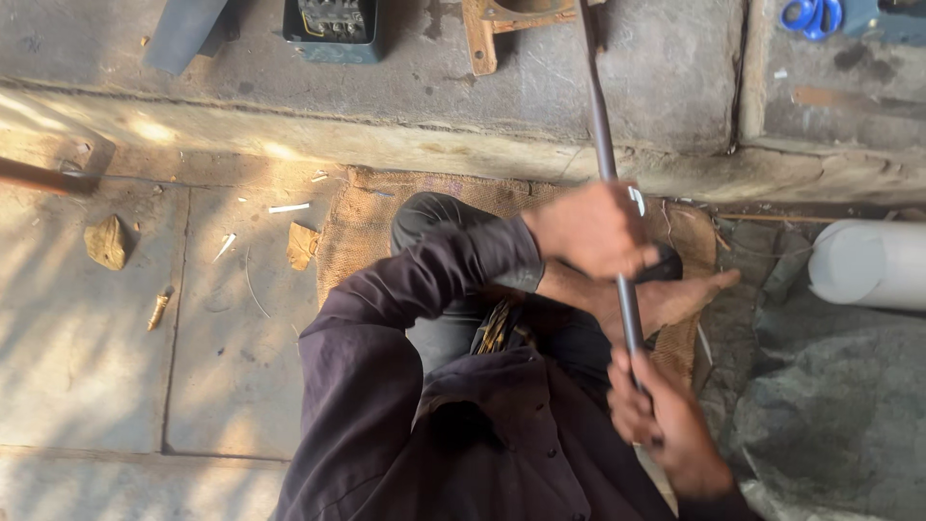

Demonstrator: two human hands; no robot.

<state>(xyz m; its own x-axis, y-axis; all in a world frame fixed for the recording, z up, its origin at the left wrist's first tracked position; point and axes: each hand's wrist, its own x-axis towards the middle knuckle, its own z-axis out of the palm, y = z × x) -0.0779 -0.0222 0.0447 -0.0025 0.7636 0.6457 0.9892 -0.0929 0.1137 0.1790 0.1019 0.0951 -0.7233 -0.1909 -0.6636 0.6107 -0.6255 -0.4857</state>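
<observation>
I sit cross-legged on a piece of burlap sacking (362, 222) laid on the stone floor. A long dark metal rod (603, 125) runs from my lap up and away to a raised stone ledge (424, 96). My left hand (593, 232) is closed around the rod about halfway along. My right hand (656, 415) grips the rod's near end, close to my body. My bare foot (675, 299) lies under the rod between the two hands.
On the ledge stand a dark metal box (333, 29), a wooden frame piece (479, 39) and blue scissors (810, 14). A white cylinder (868, 262) lies to the right. Stone and wood chips (106, 241) are scattered on the floor to the left.
</observation>
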